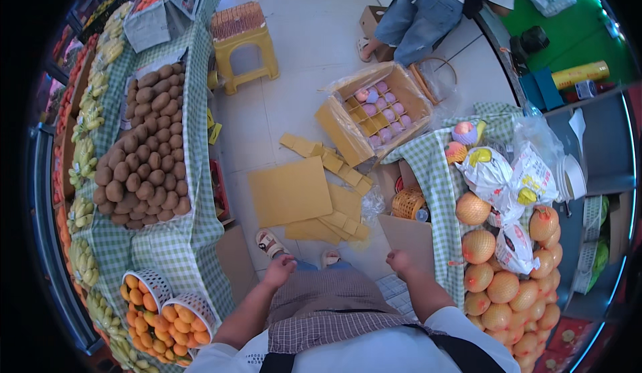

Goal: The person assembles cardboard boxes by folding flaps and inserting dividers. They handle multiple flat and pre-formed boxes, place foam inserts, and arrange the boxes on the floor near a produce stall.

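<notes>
The left hand [279, 270], loosely clenched, hangs near a cardboard sheet [291, 192] flat on the floor [294, 99], long axis left to right, right end slightly farther away. The right hand [400, 263], also clenched, is left of printed white bags [487, 178] on the bench [438, 186].

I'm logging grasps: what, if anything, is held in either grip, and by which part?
Nothing visible is held: the left grip and right grip both look empty.

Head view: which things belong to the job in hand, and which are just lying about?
Probably the job's, near or ahead of the left hand and right hand:
flat cardboard sheets
brown cardboard panel
open carton of purple round items

Apparently just about:
brown oval produce
yellow stool
netted round fruit
white plastic bags
</notes>
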The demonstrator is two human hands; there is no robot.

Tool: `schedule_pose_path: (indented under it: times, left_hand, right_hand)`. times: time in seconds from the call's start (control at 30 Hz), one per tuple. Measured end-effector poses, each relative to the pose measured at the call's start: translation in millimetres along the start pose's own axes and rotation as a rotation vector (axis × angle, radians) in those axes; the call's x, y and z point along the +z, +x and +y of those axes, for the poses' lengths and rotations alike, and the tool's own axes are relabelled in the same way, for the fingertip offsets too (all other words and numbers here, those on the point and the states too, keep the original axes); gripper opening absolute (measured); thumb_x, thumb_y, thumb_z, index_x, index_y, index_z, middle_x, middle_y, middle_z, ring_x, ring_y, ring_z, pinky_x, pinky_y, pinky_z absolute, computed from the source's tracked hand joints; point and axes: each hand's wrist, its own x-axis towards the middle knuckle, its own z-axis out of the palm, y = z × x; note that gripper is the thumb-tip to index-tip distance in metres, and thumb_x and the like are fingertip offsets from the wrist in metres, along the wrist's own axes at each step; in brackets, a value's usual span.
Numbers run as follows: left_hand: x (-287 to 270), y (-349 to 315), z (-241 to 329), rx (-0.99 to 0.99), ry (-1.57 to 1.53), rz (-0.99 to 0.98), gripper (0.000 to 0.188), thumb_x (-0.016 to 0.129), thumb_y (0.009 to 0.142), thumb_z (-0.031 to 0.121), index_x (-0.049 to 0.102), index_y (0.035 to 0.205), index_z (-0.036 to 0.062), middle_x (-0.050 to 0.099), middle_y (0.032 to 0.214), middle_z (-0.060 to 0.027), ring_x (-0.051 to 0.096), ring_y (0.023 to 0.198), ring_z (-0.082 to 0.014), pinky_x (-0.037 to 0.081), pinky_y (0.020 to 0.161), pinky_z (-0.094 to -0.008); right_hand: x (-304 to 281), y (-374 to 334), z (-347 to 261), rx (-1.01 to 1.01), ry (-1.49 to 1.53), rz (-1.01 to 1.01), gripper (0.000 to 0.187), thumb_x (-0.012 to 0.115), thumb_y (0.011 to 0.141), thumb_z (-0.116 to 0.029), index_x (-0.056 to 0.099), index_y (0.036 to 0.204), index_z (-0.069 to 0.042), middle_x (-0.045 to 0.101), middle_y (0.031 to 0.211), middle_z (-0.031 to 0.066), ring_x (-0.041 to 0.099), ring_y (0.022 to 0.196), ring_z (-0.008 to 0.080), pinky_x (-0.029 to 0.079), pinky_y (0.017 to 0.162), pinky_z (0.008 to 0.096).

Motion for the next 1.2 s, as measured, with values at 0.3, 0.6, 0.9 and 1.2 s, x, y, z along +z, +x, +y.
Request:
schedule_pose_path:
  times: [0.3, 0.6, 0.9, 1.2]
  left_hand:
    - [-6, 105, -4, -0.148, -0.469, 0.261, 0.027, 0.054, 0.089, 0.010, 0.054, 0.112, -0.0028, 0.064, 0.095, -0.0118, 0.061, 0.082, -0.0155, 0.049, 0.077, -0.0270]
    - [126, 210, -141, -0.327, -0.452, 0.178, 0.030, 0.059, 0.088, 0.014, 0.054, 0.115, 0.0007, 0.063, 0.102, -0.0104, 0.061, 0.089, -0.0175, 0.049, 0.080, -0.0286]
    - [112, 240, -124, -0.235, -0.094, 0.286, 0.055, 0.066, 0.079, 0.006, 0.043, 0.129, 0.0032, 0.046, 0.130, -0.0147, 0.048, 0.116, -0.0239, 0.041, 0.095, -0.0346]
    - [97, 240, -109, 0.370, 0.501, 0.252, 0.104, 0.077, 0.068, 0.036, 0.016, 0.144, 0.0031, 0.016, 0.149, -0.0220, 0.017, 0.138, -0.0372, 0.014, 0.111, -0.0480]
  right_hand:
    - [26, 224, -122, -0.266, 0.026, 0.041, 0.025, 0.058, 0.080, -0.027, 0.068, 0.094, -0.009, 0.066, 0.090, 0.0158, 0.063, 0.086, 0.0341, 0.050, 0.077, 0.0416]
    - [143, 492, -167, -0.270, 0.194, 0.119, 0.045, 0.068, 0.076, -0.034, 0.062, 0.104, 0.000, 0.065, 0.099, 0.0186, 0.062, 0.093, 0.0312, 0.049, 0.082, 0.0384]
    - [208, 509, -145, -0.317, 0.921, -0.188, 0.026, 0.061, 0.085, -0.015, 0.060, 0.106, 0.001, 0.065, 0.091, 0.0148, 0.060, 0.080, 0.0187, 0.047, 0.074, 0.0321]
    - [-65, 353, -85, -0.925, 0.026, -0.271, 0.003, 0.063, 0.076, -0.006, 0.062, 0.079, -0.005, 0.051, 0.070, 0.0103, 0.051, 0.066, 0.0301, 0.041, 0.058, 0.0361]
